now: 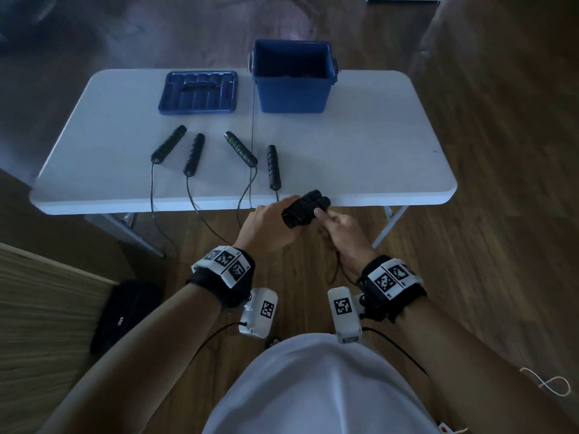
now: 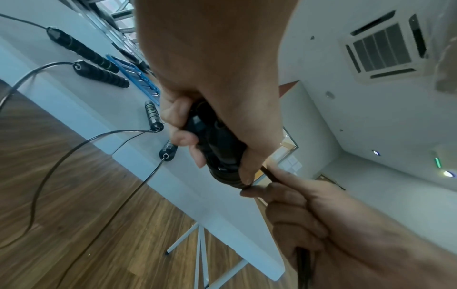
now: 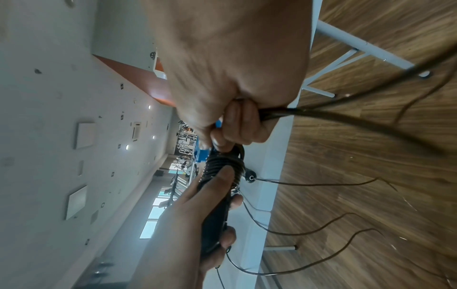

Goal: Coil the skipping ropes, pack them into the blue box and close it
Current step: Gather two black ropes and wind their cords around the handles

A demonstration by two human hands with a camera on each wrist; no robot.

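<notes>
We've got the paired handles (image 1: 305,208) clenched in our left hand (image 1: 266,228) just off the table's (image 1: 360,158) near edge; right hand (image 1: 340,231) grasps the cord (image 3: 346,117). Cord's thin, springy, prob. uncoils, so keep hold at the wraps. Box (image 1: 294,89) open at far edge.

The folding plastic worktop (image 1: 360,145) was plain white, its metal legs white too. On it stood a deep blue plastic box (image 1: 294,89), and beside it lay the matching blue ribbed lid (image 1: 198,93), grooved in parallel stripes. Four skipping-rope handles lay on the white surface: three were plain black ribbed foam (image 1: 169,145), while one black handle carried green rings (image 1: 240,149). Their thin cords (image 1: 152,189) were black. The paired handles (image 1: 305,208) held between the hands were black as well. The plank floor (image 1: 485,245) was brown with a streaked wood grain. Both wrist straps (image 1: 224,267) were black, bearing white tags printed with black square-code patterns.
</notes>
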